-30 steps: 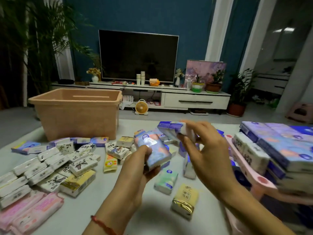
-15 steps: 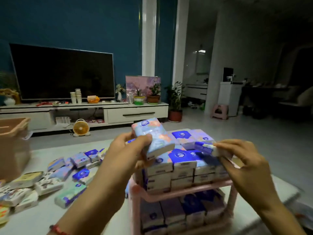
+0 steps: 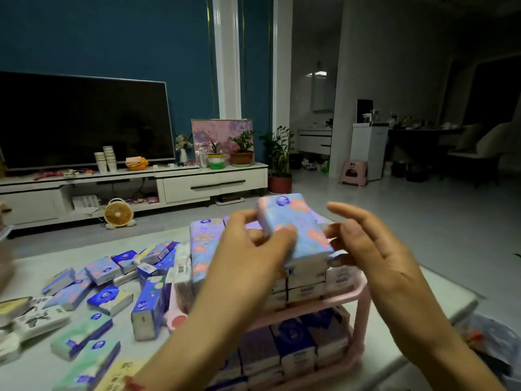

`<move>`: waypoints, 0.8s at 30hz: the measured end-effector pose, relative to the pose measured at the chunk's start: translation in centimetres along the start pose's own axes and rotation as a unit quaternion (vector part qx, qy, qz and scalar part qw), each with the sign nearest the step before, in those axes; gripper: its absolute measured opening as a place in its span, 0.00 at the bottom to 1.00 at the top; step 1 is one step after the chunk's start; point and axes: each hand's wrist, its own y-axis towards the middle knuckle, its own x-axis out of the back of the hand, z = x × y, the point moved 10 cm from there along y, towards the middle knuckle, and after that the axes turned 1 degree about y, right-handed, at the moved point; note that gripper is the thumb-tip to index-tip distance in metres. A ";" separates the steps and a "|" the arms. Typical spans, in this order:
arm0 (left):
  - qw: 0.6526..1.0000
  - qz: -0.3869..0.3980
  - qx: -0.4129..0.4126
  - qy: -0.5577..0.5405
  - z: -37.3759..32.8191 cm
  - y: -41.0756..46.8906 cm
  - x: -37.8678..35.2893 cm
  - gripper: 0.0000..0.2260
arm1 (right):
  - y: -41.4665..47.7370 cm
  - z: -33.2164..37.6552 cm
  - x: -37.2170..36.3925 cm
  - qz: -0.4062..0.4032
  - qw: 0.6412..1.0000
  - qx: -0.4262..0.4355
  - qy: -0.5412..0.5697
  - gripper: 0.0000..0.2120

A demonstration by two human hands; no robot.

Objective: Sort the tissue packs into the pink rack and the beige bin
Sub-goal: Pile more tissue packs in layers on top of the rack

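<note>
My left hand (image 3: 248,258) grips a light blue tissue pack with pink flowers (image 3: 296,224), holding it on top of the stacked packs in the pink rack (image 3: 358,306). My right hand (image 3: 363,249) hovers beside the pack's right edge with fingers spread, holding nothing. The rack's upper and lower shelves are packed with blue and white tissue packs (image 3: 296,351). Several loose tissue packs (image 3: 110,300) lie scattered on the table to the left. The beige bin is out of view apart from a blurred sliver at the left edge.
The white table's right edge (image 3: 451,306) runs just past the rack, with a crumpled plastic bag (image 3: 490,340) on the floor below. A TV stand (image 3: 197,184), a small orange fan (image 3: 118,214) and potted plants stand beyond.
My view has swung right, from the bin to the rack. My right hand has let go of its small pack and opened. My left hand has brought the flowered pack onto the rack's top stack.
</note>
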 end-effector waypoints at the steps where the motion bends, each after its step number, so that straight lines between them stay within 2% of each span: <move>1: 1.000 0.008 -0.014 0.019 -0.3 0.0 -0.9 0.07 | 0.2 0.0 -0.4 0.011 1.000 -0.018 0.016 0.12; 4: 0.992 0.017 -0.075 0.103 -1.7 0.3 -2.6 0.12 | 1.1 -0.5 0.9 -0.031 0.998 -0.040 0.041 0.14; 6: 0.974 -0.010 -0.138 0.178 -3.0 0.4 -1.7 0.13 | 1.7 -1.5 3.2 -0.082 0.993 -0.062 0.064 0.12; 8: 0.934 -0.051 -0.214 0.282 -4.0 0.2 -0.2 0.15 | 2.2 -2.0 6.5 -0.148 0.987 -0.060 -0.001 0.06; 10: 0.894 -0.060 -0.257 0.362 -3.8 -0.1 1.0 0.20 | 2.5 -2.7 8.5 -0.176 0.980 -0.068 -0.070 0.04; 12: 0.858 -0.034 -0.284 0.427 -2.8 -0.1 0.7 0.23 | 2.7 -4.1 8.7 -0.172 0.974 -0.090 -0.118 0.02; 14: 0.804 0.001 -0.324 0.498 -1.8 -0.5 -0.9 0.20 | 2.8 -4.9 8.2 -0.176 0.962 -0.093 -0.186 0.03; 16: 0.769 0.029 -0.368 0.522 -1.2 -1.1 -2.9 0.17 | 2.8 -4.8 7.6 -0.191 0.941 -0.067 -0.270 0.05; 20: 0.745 0.034 -0.409 0.526 -0.6 -1.4 -4.7 0.15 | 2.7 -4.0 5.9 -0.191 0.905 -0.001 -0.380 0.07; 24: 0.753 0.035 -0.395 0.525 0.1 -1.1 -4.5 0.15 | 2.8 -3.9 5.1 -0.183 0.889 0.013 -0.419 0.09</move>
